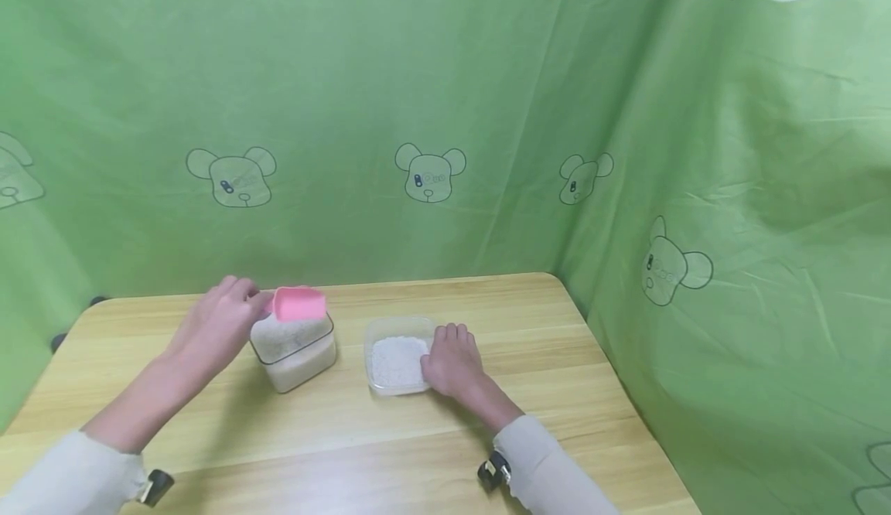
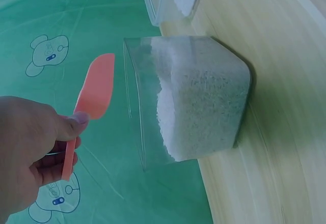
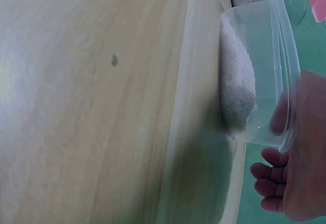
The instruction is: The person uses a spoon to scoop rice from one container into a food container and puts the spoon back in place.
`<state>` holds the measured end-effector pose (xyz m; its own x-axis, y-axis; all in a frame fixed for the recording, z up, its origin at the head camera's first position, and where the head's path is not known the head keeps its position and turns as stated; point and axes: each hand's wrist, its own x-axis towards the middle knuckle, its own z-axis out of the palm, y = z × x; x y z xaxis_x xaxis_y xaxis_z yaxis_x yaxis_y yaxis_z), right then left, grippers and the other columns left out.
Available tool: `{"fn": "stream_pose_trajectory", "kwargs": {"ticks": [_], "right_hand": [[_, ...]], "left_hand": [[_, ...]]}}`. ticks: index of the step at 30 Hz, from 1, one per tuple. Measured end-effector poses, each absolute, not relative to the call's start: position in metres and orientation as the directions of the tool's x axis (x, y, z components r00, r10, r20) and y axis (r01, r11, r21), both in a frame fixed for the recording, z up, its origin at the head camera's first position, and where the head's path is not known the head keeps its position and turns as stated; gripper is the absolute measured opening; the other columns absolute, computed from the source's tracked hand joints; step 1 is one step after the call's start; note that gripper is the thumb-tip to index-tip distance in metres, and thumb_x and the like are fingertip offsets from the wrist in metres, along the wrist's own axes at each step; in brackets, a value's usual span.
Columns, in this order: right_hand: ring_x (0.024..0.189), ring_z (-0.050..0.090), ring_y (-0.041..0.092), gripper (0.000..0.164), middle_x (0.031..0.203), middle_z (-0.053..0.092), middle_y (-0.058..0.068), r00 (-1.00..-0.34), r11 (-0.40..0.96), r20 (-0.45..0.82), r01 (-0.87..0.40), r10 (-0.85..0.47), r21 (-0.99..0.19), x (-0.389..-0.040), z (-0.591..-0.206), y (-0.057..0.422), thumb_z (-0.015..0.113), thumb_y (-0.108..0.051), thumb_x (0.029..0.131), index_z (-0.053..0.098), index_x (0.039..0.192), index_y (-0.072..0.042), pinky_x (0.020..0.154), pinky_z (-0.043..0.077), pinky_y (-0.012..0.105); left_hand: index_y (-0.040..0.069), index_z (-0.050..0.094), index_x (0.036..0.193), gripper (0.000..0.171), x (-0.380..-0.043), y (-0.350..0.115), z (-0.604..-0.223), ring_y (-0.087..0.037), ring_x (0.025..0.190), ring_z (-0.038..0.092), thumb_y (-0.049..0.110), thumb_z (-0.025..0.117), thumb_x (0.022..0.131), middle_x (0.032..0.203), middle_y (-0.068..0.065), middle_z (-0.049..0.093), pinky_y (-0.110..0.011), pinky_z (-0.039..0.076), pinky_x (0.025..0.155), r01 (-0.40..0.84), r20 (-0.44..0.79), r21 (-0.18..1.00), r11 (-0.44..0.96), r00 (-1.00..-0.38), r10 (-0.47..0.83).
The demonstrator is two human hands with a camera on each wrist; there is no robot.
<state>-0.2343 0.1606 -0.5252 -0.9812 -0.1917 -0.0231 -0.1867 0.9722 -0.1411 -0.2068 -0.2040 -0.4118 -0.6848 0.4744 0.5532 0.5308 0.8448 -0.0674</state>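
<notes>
My left hand (image 1: 217, 320) pinches the handle of a pink scoop (image 1: 299, 304) between thumb and fingers. The scoop is held above the mouth of a tall clear container (image 2: 147, 132), apart from its rim; no grains show in its bowl. White rice (image 2: 204, 96) fills much of that container. At the right, my right hand (image 1: 455, 360) grips the near right side of a shallow clear plastic tub (image 3: 265, 46), the thumb inside the rim and the fingers outside. White rice (image 1: 398, 360) covers the tub's bottom. Both containers stand upright on the table.
The wooden table (image 1: 334, 453) has its far edge against a green curtain (image 1: 334, 221) printed with bear faces. Another stretch of green curtain (image 1: 752, 329) runs along the right side. A gap of bare wood separates the two containers.
</notes>
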Motion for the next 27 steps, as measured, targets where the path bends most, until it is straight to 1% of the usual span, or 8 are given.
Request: {"fn": "stream_pose_trajectory", "kwargs": {"ticks": [3,6,10,13,16,20,22,27], "right_hand": [[0.095,0.039,0.029,0.035,0.101,0.047,0.013,-0.981,0.973,-0.028,-0.188,-0.193,-0.135,-0.234,-0.525,0.16,0.047,-0.028,0.096,0.051,0.111,0.004,0.089,0.04,0.042],[0.095,0.04,0.029,0.035,0.101,0.047,0.013,-0.981,0.973,-0.026,-0.188,-0.193,-0.134,-0.234,-0.525,0.16,0.047,-0.028,0.096,0.051,0.111,0.004,0.089,0.04,0.042],[0.096,0.04,0.03,0.036,0.102,0.048,0.014,-0.981,0.972,-0.019,-0.191,-0.195,-0.139,-0.235,-0.528,0.161,0.048,-0.028,0.095,0.051,0.112,0.004,0.089,0.04,0.042],[0.096,0.04,0.03,0.036,0.102,0.047,0.014,-0.981,0.973,-0.021,-0.191,-0.195,-0.132,-0.235,-0.528,0.16,0.047,-0.029,0.096,0.051,0.112,0.004,0.089,0.04,0.042],[0.096,0.04,0.03,0.036,0.102,0.047,0.014,-0.98,0.973,-0.022,-0.192,-0.196,-0.124,-0.234,-0.525,0.16,0.046,-0.028,0.096,0.051,0.112,0.004,0.09,0.041,0.042],[0.097,0.04,0.03,0.037,0.103,0.048,0.014,-0.98,0.974,-0.022,-0.194,-0.198,-0.121,-0.234,-0.525,0.16,0.046,-0.028,0.097,0.051,0.113,0.004,0.091,0.041,0.042],[0.096,0.04,0.03,0.036,0.102,0.048,0.014,-0.98,0.973,-0.021,-0.193,-0.197,-0.126,-0.234,-0.526,0.16,0.046,-0.028,0.097,0.051,0.113,0.004,0.09,0.041,0.043],[0.095,0.039,0.029,0.035,0.1,0.047,0.013,-0.981,0.973,-0.022,-0.189,-0.193,-0.129,-0.234,-0.525,0.16,0.046,-0.028,0.096,0.051,0.111,0.004,0.088,0.04,0.041]], "left_hand": [[-0.002,0.077,0.098,0.019,-0.206,-0.206,-0.412,-0.033,0.083,0.064,0.002,0.083,0.08,0.091,-0.02,0.073,-0.044,0.058,0.071,0.523,0.55,-0.08,0.849,-0.687,0.475],[-0.003,0.076,0.095,0.018,-0.207,-0.208,-0.413,-0.033,0.08,0.063,-0.002,0.083,0.078,0.088,-0.02,0.073,-0.043,0.057,0.069,0.523,0.567,-0.113,0.845,-0.664,0.487],[-0.005,0.075,0.094,0.022,-0.207,-0.211,-0.414,-0.032,0.077,0.064,0.0,0.085,0.075,0.085,-0.021,0.073,-0.041,0.057,0.066,0.529,0.593,-0.133,0.838,-0.635,0.495],[-0.006,0.074,0.093,0.024,-0.208,-0.214,-0.415,-0.033,0.077,0.064,0.003,0.086,0.074,0.086,-0.021,0.074,-0.04,0.057,0.065,0.534,0.608,-0.146,0.833,-0.616,0.501],[-0.006,0.074,0.093,0.023,-0.209,-0.216,-0.414,-0.033,0.078,0.065,0.0,0.085,0.074,0.086,-0.021,0.074,-0.04,0.057,0.065,0.534,0.615,-0.163,0.829,-0.602,0.509],[-0.005,0.074,0.092,0.022,-0.21,-0.218,-0.413,-0.033,0.079,0.065,-0.004,0.084,0.073,0.087,-0.02,0.074,-0.04,0.057,0.065,0.532,0.606,-0.169,0.83,-0.607,0.513],[-0.004,0.075,0.092,0.022,-0.21,-0.218,-0.413,-0.033,0.079,0.065,-0.008,0.082,0.072,0.087,-0.019,0.074,-0.04,0.056,0.065,0.531,0.595,-0.165,0.831,-0.619,0.514],[-0.003,0.075,0.093,0.032,-0.209,-0.219,-0.413,-0.032,0.079,0.063,-0.023,0.072,0.068,0.088,-0.018,0.073,-0.039,0.055,0.063,0.525,0.547,-0.175,0.833,-0.651,0.526]]}}
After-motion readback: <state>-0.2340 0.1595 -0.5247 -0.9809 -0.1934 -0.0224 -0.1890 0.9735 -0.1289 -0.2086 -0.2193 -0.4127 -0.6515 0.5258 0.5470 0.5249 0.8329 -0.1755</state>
